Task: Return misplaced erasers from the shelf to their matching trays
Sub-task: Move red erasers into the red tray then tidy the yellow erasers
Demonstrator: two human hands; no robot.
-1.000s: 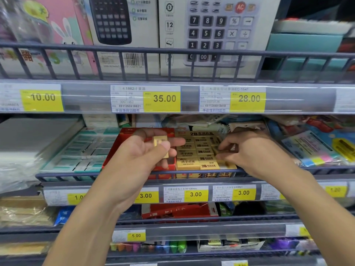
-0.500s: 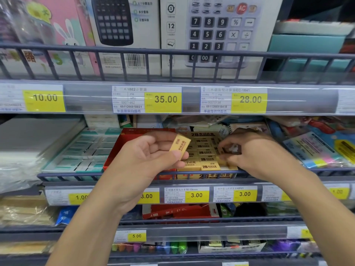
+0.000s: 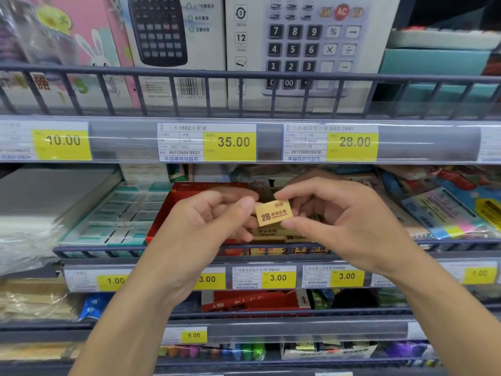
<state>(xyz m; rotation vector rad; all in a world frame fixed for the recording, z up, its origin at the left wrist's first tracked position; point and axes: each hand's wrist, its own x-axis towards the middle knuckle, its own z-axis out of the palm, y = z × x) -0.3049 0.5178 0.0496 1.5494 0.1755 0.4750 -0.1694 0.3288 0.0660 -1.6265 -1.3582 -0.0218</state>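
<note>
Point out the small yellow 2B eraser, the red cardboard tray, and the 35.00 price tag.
small yellow 2B eraser (image 3: 273,213), head view, printed face.
red cardboard tray (image 3: 160,225), head view, left wall.
35.00 price tag (image 3: 230,142), head view, yellow part.

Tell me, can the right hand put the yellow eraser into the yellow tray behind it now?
Probably yes. The right hand pinches the yellow eraser together with the left hand, and the yellow tray lies open right behind, nothing between.

- Shop shelving, tiered, grey wire rails (image 3: 244,74) along each front edge.
- Clear strips hold yellow price tags (image 3: 230,142): 10.00, 35.00, 28.00 on the upper strip; 1.00 and 3.00 below.
- Top tier: boxed calculators (image 3: 306,44), pink rabbit-print box (image 3: 81,44), teal boxes (image 3: 433,63) at right.
- Lower tiers crowded with stationery, mostly blurred.
- Even, indoor light.
</note>
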